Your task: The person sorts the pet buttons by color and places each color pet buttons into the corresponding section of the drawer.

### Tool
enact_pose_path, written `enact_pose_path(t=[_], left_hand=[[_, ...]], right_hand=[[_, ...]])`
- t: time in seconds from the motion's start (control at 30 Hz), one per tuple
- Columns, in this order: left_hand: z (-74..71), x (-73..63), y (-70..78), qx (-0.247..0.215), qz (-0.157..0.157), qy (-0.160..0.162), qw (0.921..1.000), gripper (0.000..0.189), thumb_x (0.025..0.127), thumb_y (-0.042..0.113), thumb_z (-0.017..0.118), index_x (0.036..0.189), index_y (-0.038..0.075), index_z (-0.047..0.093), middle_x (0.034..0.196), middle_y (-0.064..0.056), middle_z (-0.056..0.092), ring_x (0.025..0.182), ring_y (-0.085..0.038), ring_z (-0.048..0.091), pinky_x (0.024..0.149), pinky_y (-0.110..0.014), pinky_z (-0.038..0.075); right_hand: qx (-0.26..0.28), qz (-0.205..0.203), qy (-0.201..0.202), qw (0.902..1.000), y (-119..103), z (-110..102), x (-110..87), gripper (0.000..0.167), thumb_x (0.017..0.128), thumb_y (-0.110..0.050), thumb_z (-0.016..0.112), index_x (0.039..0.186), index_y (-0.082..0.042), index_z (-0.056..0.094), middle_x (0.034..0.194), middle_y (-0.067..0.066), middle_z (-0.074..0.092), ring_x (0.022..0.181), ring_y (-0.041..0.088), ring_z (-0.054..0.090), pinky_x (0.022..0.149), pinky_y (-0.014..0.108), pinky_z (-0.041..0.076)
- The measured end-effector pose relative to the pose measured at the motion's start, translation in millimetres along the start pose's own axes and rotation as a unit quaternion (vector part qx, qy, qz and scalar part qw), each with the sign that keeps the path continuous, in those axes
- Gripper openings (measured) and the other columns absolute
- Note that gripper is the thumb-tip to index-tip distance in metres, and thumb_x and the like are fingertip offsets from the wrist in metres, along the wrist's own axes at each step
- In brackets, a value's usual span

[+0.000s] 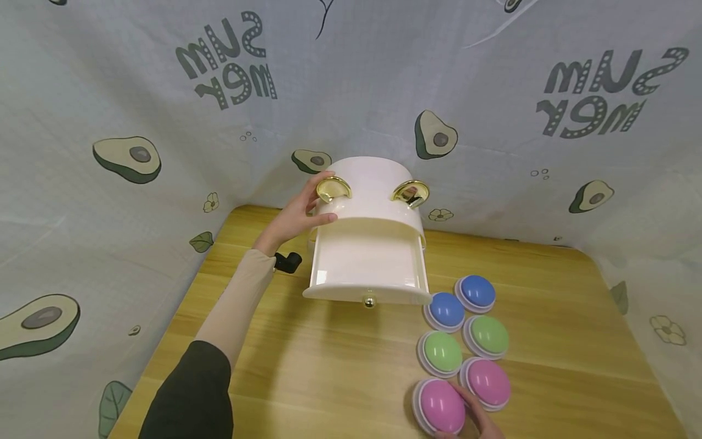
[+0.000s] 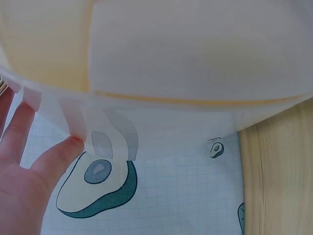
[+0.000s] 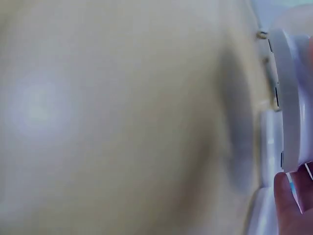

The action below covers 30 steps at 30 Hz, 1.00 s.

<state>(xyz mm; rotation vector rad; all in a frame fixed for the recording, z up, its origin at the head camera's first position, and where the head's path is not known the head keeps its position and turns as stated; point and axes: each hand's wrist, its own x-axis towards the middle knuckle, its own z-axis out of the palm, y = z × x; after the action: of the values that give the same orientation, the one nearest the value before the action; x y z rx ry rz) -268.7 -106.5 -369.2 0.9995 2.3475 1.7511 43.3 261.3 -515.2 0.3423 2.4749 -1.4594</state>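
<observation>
Gripping a pink domed light [image 1: 443, 405] at the near edge of view, the right hand [image 1: 476, 414] has its fingers and thumb set about the light's right side. The round light has no evident long axis; its dome faces up toward the head camera, and in the right wrist view its pale base shows edge-on. A second pink light [image 1: 489, 383] sits just beside it on the wooden table [image 1: 576, 323], dome up. Beyond come a left green light [image 1: 443, 352] and a right green light [image 1: 490, 334], then a left blue light [image 1: 446, 310] and a right blue light [image 1: 478, 291]. Left of the blue pair, a white drawer [image 1: 370, 262] juts from a white box [image 1: 373, 174], its gold knob [image 1: 370, 302] pointing toward the person. The left hand [image 1: 298, 213] rests on the box's left side, thumb and fingers spread, not wrapped round it. Two gold ears, including the right ear [image 1: 412, 194], top the box. A printed cloth [image 1: 340, 79] hangs behind.
</observation>
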Motion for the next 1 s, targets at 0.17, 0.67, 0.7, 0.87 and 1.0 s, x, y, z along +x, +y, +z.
enact_pose_path(t=[0.17,0.67,0.7,0.87,1.0], left_hand=[[-0.9,-0.7,0.5,0.002,-0.007,0.002,1.0000,0.078,0.089,0.009,0.069,0.149,0.027,0.021,0.147,-0.006,0.034,0.137,-0.022,0.032,0.111,-0.047,0.022],[0.5,0.1,2.2,0.005,-0.014,0.003,0.9999,0.078,0.089,0.008,0.069,0.149,0.024,0.021,0.149,-0.007,0.031,0.138,-0.026,0.031,0.110,-0.049,0.023],[0.5,0.2,2.2,0.007,-0.017,0.003,0.9998,0.078,0.089,0.008,0.069,0.149,0.024,0.021,0.149,-0.007,0.031,0.138,-0.026,0.031,0.110,-0.049,0.023],[0.2,-0.7,10.6,0.006,-0.030,-0.002,0.9995,0.078,0.089,0.005,0.067,0.149,0.019,0.019,0.150,-0.012,0.030,0.139,-0.028,0.029,0.111,-0.050,0.021],[0.2,-3.7,27.5,0.008,-0.035,-0.006,0.9993,0.076,0.089,0.003,0.066,0.148,0.013,0.019,0.149,-0.016,0.030,0.139,-0.031,0.028,0.111,-0.051,0.021]], right_hand=[[0.034,-0.033,0.000,0.9989,-20,-5,1.3,0.087,0.065,-0.006,0.086,0.139,-0.007,0.039,0.143,0.017,0.042,0.126,0.012,0.042,0.100,0.049,0.037],[0.179,-0.285,-0.010,0.9416,-85,-39,19.3,0.079,0.065,0.027,0.069,0.137,0.007,0.042,0.131,-0.009,0.054,0.119,-0.001,0.050,0.093,0.014,0.040],[0.167,-0.280,-0.003,0.9453,-92,-43,19.5,0.079,0.066,0.026,0.070,0.137,0.006,0.043,0.132,-0.009,0.054,0.119,-0.001,0.049,0.093,0.013,0.039],[0.098,-0.279,0.009,0.9553,-127,-63,25.1,0.083,0.068,0.021,0.074,0.142,0.002,0.040,0.138,-0.007,0.050,0.125,0.000,0.044,0.095,0.011,0.036],[0.089,-0.304,0.012,0.9484,-154,-74,34.2,0.084,0.066,0.022,0.074,0.141,0.001,0.042,0.138,-0.004,0.050,0.125,0.004,0.045,0.096,0.012,0.036]])
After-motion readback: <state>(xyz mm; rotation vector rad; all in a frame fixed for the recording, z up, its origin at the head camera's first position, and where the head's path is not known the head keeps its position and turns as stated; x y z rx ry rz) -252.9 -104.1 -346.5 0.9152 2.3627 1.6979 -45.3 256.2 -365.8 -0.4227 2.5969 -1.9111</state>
